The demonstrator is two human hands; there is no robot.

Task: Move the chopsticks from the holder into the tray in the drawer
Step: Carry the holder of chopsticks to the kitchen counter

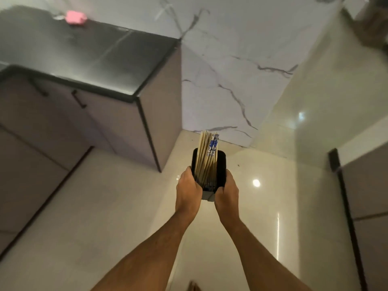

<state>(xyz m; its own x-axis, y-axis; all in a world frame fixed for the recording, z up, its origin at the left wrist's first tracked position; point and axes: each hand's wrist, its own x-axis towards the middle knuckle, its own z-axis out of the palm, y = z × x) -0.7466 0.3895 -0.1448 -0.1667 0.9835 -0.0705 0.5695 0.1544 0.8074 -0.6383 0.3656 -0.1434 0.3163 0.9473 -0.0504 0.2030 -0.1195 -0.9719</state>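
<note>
Held out over the floor [117,206], black holder [220,169] clasped between left hand [187,191] at 9 o'clock and right hand [227,196] at 3 o'clock, chopsticks [206,156] standing inside, tips toward 12 o'clock.

Home kitchen, by the look of it. A dark polished countertop [88,53] sat on pale cabinets [105,122] with slim black bar handles [78,99]. The wall [231,70] behind was white marble-look tile with grey veins; the floor [105,206] was glossy cream tile that caught the ceiling lights. A black holder [221,169] packed with chopsticks [206,156] also suggested a kitchen. Something small and pink [76,17] lay on the counter, too blurred to identify.
</note>
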